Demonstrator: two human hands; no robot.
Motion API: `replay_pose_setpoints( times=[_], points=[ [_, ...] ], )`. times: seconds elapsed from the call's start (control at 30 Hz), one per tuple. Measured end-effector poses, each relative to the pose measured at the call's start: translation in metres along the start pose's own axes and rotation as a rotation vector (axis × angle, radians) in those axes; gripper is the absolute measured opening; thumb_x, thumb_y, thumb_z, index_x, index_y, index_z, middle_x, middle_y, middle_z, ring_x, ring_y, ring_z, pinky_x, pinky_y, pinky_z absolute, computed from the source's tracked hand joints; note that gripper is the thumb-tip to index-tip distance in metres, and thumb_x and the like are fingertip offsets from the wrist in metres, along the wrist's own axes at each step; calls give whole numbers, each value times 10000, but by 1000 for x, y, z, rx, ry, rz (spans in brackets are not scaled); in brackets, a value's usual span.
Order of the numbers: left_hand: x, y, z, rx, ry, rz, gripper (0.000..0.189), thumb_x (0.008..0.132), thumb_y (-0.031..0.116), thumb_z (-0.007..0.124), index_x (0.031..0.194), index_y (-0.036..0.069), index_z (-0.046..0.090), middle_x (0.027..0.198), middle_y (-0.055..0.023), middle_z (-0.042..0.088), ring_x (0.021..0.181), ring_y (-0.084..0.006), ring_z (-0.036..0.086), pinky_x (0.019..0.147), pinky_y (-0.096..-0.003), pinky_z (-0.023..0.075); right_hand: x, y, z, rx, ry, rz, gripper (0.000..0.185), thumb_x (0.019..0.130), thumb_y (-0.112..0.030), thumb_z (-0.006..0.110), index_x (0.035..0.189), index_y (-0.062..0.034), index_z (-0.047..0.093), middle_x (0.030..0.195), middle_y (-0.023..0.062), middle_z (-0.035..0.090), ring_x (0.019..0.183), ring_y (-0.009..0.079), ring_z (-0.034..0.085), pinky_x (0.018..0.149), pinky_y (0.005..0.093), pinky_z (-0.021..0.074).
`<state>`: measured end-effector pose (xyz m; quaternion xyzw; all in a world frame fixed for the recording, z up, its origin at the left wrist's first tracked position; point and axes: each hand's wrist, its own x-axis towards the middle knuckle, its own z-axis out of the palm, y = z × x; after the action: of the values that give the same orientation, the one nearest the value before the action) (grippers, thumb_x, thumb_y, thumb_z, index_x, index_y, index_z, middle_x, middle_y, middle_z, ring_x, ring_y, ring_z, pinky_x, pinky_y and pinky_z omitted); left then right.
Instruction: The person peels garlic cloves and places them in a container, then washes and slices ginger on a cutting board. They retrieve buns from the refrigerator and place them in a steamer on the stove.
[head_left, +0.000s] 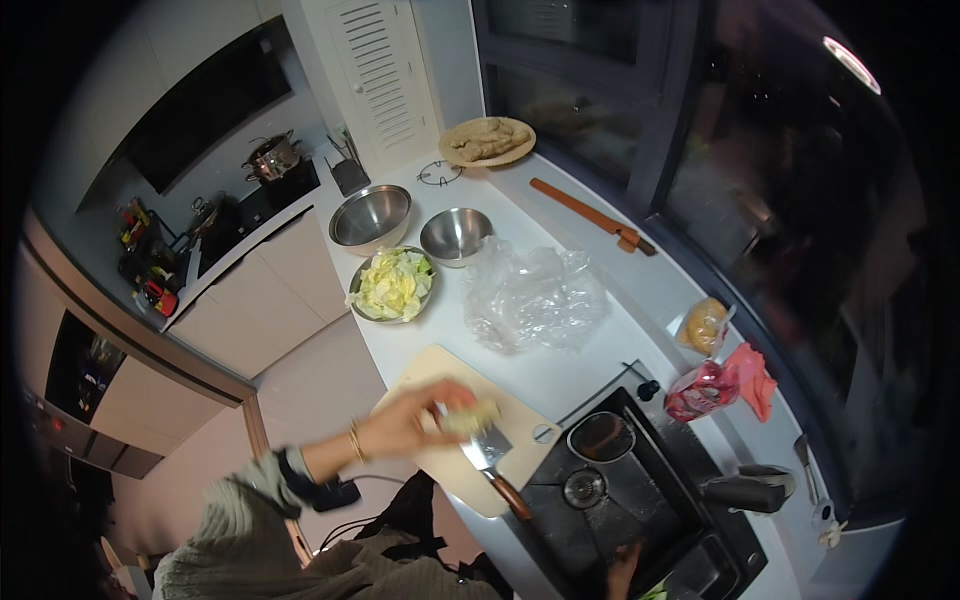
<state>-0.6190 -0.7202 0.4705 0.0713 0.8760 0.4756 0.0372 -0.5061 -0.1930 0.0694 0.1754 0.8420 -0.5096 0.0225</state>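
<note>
My left hand (424, 421) holds a blurred, pale yellow piece of food (471, 418), perhaps cabbage, above the cream cutting board (420, 375). Beneath it on the board lies a cleaver (491, 450), its wooden handle (512, 501) reaching out over the edge of the black sink (547, 517). Low in the picture, my right hand (624, 571) is over the sink, partly cut off and dim; whether it holds anything does not show. Some green leaf (655, 591) is beside it at the bottom rim. A bowl of torn cabbage leaves (394, 285) stands beyond the board.
Two steel bowls (370, 217) (456, 234) and a crumpled clear plastic bag (532, 296) are on the white counter. A woven basket of ginger-like roots (487, 142) stands farther back. Along the window ledge lie an orange-sheathed knife (589, 214), a red package (701, 390) and a pink cloth (752, 381).
</note>
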Motion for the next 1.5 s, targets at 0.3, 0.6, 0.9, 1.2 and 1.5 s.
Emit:
replay_pose_setpoints(
  times=[0.3, 0.6, 0.9, 1.2, 1.5],
  points=[
    [264, -174, -296, -112, 129, -323, 461, 879, 456, 810, 1125, 80, 709, 942, 31, 653, 838, -59, 571, 758, -236, 477, -40, -93, 39, 308, 331, 513, 441, 954, -146, 641, 1372, -91, 510, 1130, 95, 640, 924, 256, 638, 755, 401, 561],
    [505, -336, -362, -655, 274, -477, 349, 984, 314, 717, 1010, -26, 644, 787, -104, 676, 645, -186, 643, 546, -303, 569, -69, -228, 100, 277, 375, 443, 558, 964, -488, 703, 1342, -94, 589, 1045, 31, 679, 818, 182, 600, 672, 367, 499],
    [379, -243, -323, -435, -330, -77, 583, 1006, 357, 659, 1474, 60, 478, 1395, -98, 579, 1200, -220, 634, 1047, -375, 508, -56, -299, 131, 485, 553, 209, 375, 968, -105, 709, 1320, -14, 615, 1185, 75, 652, 1027, 188, 672, 938, 356, 596],
    [145, -124, -164, -387, -1046, -167, 559, 1065, 144, 558, 1560, 68, 309, 1443, -135, 477, 1231, -201, 616, 1004, -340, 539, -24, -416, 172, 445, 275, -45, 390, 941, -9, 713, 1315, 19, 606, 1086, 63, 709, 970, 120, 664, 860, 262, 537],
    [39, -131, 56, -971, -440, -455, 417, 1081, 189, 550, 1476, 89, 464, 1343, -88, 590, 1180, -170, 635, 984, -351, 555, -39, -423, 199, 354, -187, -196, 475, 883, 47, 740, 1323, -22, 575, 1142, 76, 681, 987, 155, 676, 850, 277, 536]
  ],
)
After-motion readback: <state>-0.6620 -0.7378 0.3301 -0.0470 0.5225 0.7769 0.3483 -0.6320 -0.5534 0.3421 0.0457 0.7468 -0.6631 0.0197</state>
